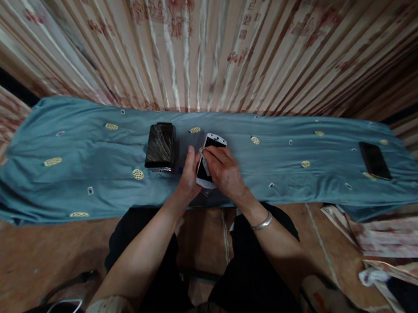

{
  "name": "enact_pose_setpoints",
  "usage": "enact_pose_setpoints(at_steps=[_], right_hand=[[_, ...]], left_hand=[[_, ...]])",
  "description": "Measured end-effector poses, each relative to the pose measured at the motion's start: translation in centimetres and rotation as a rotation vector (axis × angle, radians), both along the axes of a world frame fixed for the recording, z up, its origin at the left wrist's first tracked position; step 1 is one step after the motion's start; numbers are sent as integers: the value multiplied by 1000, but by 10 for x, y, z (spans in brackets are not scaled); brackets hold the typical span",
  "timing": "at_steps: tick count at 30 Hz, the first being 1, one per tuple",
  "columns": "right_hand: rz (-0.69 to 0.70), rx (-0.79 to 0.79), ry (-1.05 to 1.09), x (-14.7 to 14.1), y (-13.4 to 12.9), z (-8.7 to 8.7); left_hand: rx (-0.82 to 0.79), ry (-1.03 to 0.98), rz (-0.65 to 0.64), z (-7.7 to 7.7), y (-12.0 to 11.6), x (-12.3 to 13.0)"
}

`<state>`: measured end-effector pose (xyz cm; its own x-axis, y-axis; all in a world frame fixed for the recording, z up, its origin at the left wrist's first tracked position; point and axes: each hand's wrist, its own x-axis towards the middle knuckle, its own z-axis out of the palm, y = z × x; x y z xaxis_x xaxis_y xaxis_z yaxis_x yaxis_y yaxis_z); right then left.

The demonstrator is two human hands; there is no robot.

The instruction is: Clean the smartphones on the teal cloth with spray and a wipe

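White phone (202, 172), mid-frame, screen up
Long axis slants lower-left to upper-right; left hand (188, 173) grips its edge, right hand (226, 172) pinches a pale scrap (205, 164).

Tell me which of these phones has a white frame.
The white-framed phone is the one under the right hand; the lone phone far right and the top stacked phone look black.

Bare forearms (140, 253) converge forward, left hand (188, 175) with thumb extended, right hand (225, 171) curled, fingers bent.

The held phone (202, 172) is white and black, the tablecloth (281, 155) yellow-patterned teal.
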<state>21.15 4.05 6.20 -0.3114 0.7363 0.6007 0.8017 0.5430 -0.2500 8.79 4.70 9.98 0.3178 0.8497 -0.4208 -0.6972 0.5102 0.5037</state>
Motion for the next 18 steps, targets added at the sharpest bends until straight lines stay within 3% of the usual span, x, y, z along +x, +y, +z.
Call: enact_pose_setpoints(at_steps=[4,11,18], right_hand=[[47,-36,-8,-2,-7,-1],[16,35,29,7,-4,2],[67,23,26,-5,-13,0]], left_hand=[[2,32,19,-2,3,-1],[33,17,-26,5,-1,4],[-18,56,32,8,3,4]])
